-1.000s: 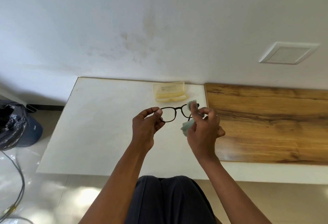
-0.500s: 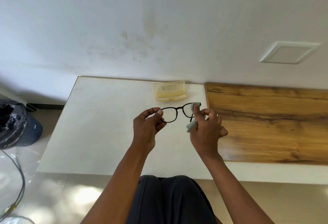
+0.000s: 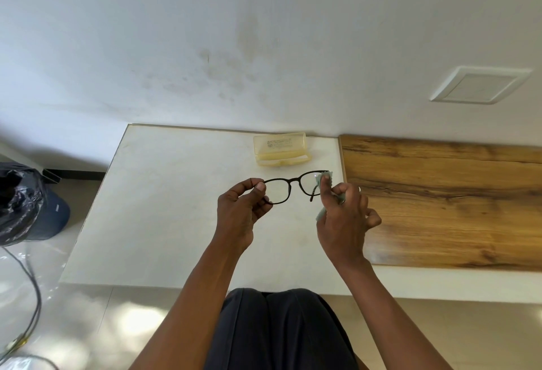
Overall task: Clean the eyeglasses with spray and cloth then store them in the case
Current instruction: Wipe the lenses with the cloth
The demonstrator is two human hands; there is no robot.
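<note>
A: Above the white tabletop (image 3: 164,208), item one: eyeglasses (image 3: 289,186), dark frame, held in the air. Left hand (image 3: 242,212) pinched shut on the frame's left end. Right hand (image 3: 344,223) closed on a pale green cloth (image 3: 321,181), thumb pressing it onto the right lens.

B: Item two?

A: Case (image 3: 280,149), translucent yellow, lying at the back of the tabletop near the wall, well apart from the hands. No spray bottle in view.

B: Handling note for the wipe?

A: Judged best: cloth on both faces of the lens, light small circles, left pinch steady at the rim so the bridge takes no twist. Then the other lens.
</note>
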